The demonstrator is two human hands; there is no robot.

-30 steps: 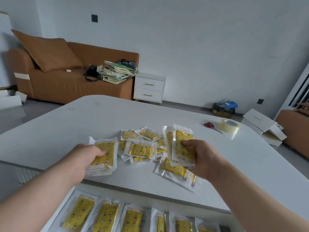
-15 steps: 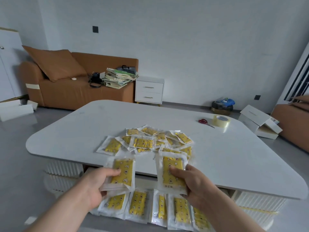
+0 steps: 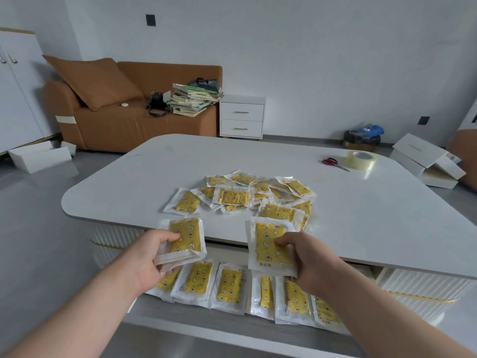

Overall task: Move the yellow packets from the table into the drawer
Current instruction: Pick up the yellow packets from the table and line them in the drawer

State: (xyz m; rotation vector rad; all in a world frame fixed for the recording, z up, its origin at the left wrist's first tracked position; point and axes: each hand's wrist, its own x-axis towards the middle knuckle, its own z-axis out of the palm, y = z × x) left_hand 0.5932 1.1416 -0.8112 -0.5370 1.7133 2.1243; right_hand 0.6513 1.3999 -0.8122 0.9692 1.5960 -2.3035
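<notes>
You're partway through. Your left hand [image 3: 152, 257] grips a small stack of yellow packets [image 3: 187, 235] and your right hand [image 3: 307, 262] pinches a second bundle [image 3: 268, 246], perhaps two, both held over the open drawer [image 3: 196, 319] below the surface's [image 3: 361, 223] near edge. A row [image 3: 229, 285] of six packets lies in the drawer. A loose pile [image 3: 240, 196] of about a dozen, too overlapped to count exactly, waits near that edge's middle, so I judge over half is left.

Bare left hand [image 3: 151, 257], bare right hand [image 3: 311, 264], both forearms bare
</notes>
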